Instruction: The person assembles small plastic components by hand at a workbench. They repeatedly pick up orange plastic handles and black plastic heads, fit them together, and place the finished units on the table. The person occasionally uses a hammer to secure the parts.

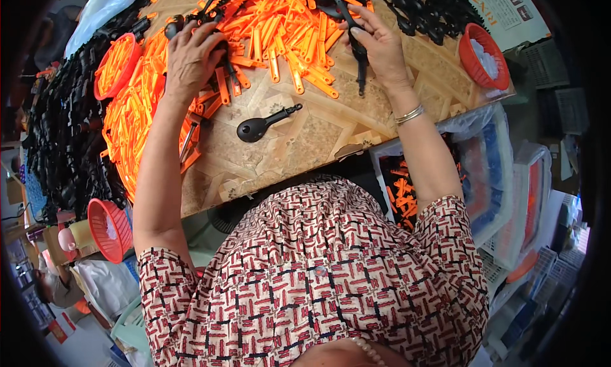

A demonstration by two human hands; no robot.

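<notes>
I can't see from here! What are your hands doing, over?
Left hand pressing black parts on orange strips. Right hand gripping black strap. Black handle lies loose between.

A small assembly workshop: orange plastic parts [280, 30] heaped beside stacked crates [509, 195].

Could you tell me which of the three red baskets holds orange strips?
The red basket at the table's left edge, beside the left hand, is full of orange strips. The basket at the right edge holds something pale, and so does the low basket.
</notes>
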